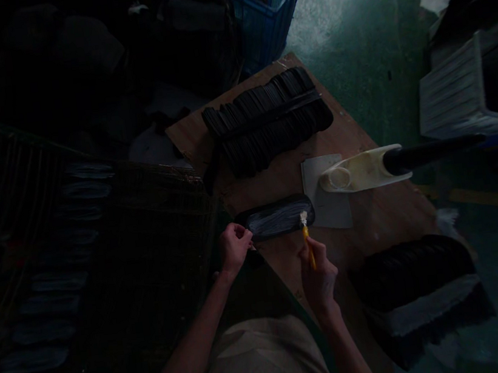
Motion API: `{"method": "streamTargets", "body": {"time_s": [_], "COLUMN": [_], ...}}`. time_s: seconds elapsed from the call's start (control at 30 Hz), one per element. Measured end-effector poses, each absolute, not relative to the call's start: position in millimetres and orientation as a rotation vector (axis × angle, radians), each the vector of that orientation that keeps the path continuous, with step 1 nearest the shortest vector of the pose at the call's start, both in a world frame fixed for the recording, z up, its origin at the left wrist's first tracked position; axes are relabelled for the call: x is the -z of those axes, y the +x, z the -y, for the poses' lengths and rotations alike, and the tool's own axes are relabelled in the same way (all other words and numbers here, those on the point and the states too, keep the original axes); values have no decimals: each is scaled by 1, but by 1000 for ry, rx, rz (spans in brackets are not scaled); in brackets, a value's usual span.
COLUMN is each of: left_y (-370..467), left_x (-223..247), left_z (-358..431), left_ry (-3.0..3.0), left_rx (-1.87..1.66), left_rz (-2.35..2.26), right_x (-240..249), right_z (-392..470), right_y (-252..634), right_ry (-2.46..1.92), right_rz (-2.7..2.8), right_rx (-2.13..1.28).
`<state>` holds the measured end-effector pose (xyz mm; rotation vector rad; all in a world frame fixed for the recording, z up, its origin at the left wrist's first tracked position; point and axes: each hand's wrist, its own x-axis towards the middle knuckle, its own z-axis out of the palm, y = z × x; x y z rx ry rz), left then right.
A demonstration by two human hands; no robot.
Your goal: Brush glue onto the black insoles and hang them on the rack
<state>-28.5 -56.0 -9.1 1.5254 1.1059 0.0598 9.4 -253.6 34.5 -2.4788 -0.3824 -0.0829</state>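
Note:
A flat black insole-shaped piece (276,218) lies near the left edge of the wooden board, its upper face streaked with a whitish wet-looking film. My left hand (235,246) is closed at its left end, thumb and fingertips pinching the rim. In my right hand (319,272) is a brush with a yellow handle (309,249). The brush's pale tip touches or hovers just over the right end of the piece. A cream-coloured container with a long black handle (361,170) rests on a pale square sheet (333,215) to the right.
On the wooden board (297,272) sit a strapped bundle of black flat pieces (268,120) and another dark bundle (420,286). To the left, a dark rack (145,237) bears several coated pieces (57,303). Beyond are a blue crate (258,26) and a grey bin (452,92).

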Motion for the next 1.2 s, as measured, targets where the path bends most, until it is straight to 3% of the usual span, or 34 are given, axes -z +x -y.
{"method": "streamTargets", "body": {"time_s": [0.33,0.43,0.67,0.9,1.03,1.2], "left_y": [-24,-24,-22,-25,-26,-28], "left_x": [4,1,1,1,-4,-6], "left_z": [43,43,43,42,46,52], "left_ry": [1356,1367,1360,1204,1050,907], "left_rx": [-12,-4,7,37,3,-50], "left_rz": [-1047,-1046,-1045,-993,-888,-933], "right_x": [-43,-44,-43,-72,-82,-71], "right_z": [222,243,271,249,242,221], "right_y": [-19,-4,30,16,16,-5], "right_ry": [-1937,-1958,-2279,-2164,-2151,-2111], "right_rz": [331,216,183,249,233,307], "right_rx": [-484,-427,58,-167,-14,-324]}}
